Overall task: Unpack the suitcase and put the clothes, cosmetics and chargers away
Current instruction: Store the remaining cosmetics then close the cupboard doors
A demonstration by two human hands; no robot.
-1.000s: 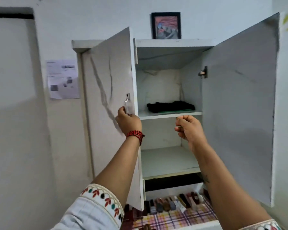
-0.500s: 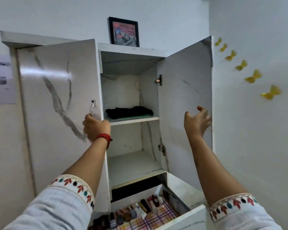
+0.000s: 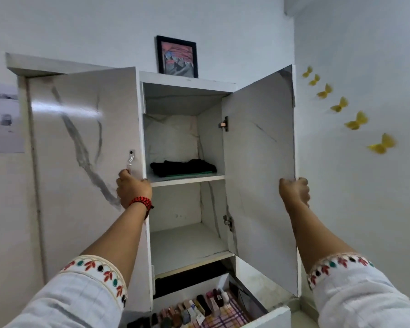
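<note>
Gripped by left hand: key in left door. Gripped by right hand: right door outer edge. Folded black clothes laid sideways along upper shelf, between hands, nearer left one. Below, cosmetics seen in drawer.

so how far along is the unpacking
Done: dark clothes lie on the upper shelf, cosmetics line the open drawer. In hand: the left hand holds the key in the left door, the right hand grips the edge of the right door, both doors open. Left: the lower shelf is bare; suitcase and chargers are out of view.
</note>
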